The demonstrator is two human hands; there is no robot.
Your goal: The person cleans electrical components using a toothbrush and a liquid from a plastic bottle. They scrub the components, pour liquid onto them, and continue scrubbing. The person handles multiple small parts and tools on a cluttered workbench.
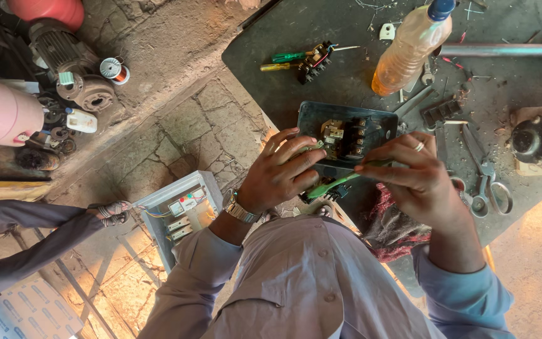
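Observation:
A dark grey metal switch box (312,116) lies on the workbench with its terminals and contact block (345,137) exposed. My left hand (280,172), with a wristwatch, rests on the box's near left edge, fingers touching the contact block. My right hand (418,179), wearing a ring, holds a green-handled screwdriver (334,184) whose handle points left and passes under my left fingers. The screwdriver's tip is hidden behind my right fingers.
On the dark bench (271,44) lie a plastic bottle of amber liquid (409,50), two screwdrivers beside a small component (312,59), scissors (487,182), a metal pipe (503,50) and a red rag (390,226). An open grey electrical box (180,210), motor parts and another person's sandalled leg (64,223) are on the stone floor.

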